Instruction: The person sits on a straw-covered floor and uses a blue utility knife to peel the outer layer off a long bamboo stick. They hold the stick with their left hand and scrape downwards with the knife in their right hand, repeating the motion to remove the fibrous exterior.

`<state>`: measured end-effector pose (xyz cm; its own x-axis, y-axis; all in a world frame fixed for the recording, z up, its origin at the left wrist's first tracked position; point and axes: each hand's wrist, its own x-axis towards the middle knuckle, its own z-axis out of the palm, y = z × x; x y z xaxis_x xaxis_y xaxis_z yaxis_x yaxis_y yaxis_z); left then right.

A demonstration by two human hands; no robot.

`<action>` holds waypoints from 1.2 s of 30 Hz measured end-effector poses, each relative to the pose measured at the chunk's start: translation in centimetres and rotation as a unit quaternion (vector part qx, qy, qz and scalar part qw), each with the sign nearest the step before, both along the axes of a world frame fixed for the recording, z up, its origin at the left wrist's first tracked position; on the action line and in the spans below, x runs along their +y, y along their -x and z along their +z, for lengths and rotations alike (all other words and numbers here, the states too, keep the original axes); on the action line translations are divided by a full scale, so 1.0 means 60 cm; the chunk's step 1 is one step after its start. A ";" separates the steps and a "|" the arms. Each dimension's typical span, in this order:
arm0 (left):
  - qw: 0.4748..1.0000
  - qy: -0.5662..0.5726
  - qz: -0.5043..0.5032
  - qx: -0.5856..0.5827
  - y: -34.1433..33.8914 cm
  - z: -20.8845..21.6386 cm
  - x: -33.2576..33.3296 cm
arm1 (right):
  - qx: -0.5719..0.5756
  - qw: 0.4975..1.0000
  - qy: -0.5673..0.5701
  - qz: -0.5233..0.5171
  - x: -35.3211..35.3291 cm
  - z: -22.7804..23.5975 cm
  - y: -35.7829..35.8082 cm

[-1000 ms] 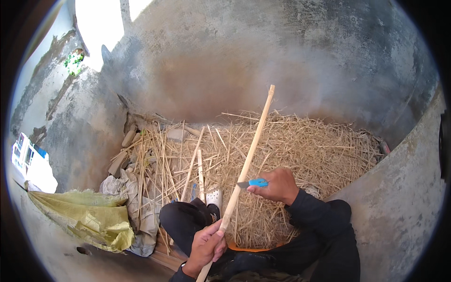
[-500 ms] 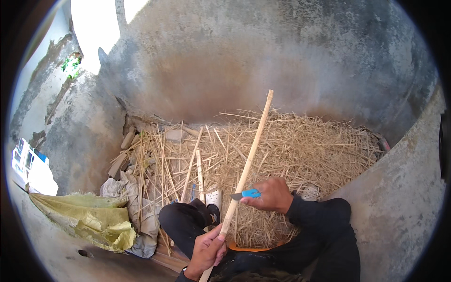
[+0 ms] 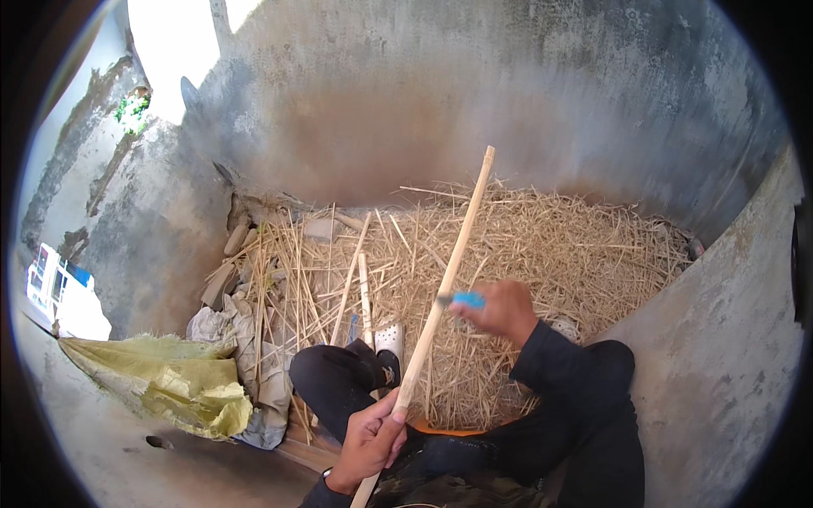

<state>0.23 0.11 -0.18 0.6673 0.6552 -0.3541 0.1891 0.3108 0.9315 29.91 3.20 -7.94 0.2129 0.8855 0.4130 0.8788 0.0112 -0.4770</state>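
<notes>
My left hand is closed around the lower part of a long pale bamboo strip, which slants up and away to the right. In my right hand is a knife with a blue handle, its short dark blade lying against the strip about halfway up. That hand is slightly smeared by motion. The strip's lower end runs past my left wrist and out at the bottom of the picture.
Straw-like shavings cover the floor ahead. Thin bamboo sticks and a short pale piece lie to the left. A yellow woven sack sits at left, near my white clog. A stained concrete wall rises behind.
My right hand and the knife have slid farther up the strip, away from my left hand. My left hand keeps its grip near the same place.
</notes>
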 end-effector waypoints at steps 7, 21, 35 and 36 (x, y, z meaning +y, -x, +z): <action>1.000 -0.007 -0.002 0.006 -0.002 -0.004 -0.002 | -0.018 0.999 0.001 0.046 -0.024 -0.010 0.031; 0.998 0.009 -0.052 -0.023 0.015 0.010 -0.044 | 0.053 0.973 0.004 -0.226 0.032 -0.012 -0.213; 1.000 -0.006 -0.021 0.002 0.014 -0.004 -0.024 | 0.145 0.945 0.023 -0.291 0.004 -0.011 -0.322; 1.000 -0.025 -0.012 0.009 0.009 -0.003 -0.014 | 0.143 0.966 -0.003 -0.217 0.009 -0.006 -0.263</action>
<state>-0.31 -0.71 -0.35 0.6763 0.6568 -0.3334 0.2124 0.2596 0.9421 45.69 3.72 -8.30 0.6694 0.6846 0.2884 0.6343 -0.3246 -0.7016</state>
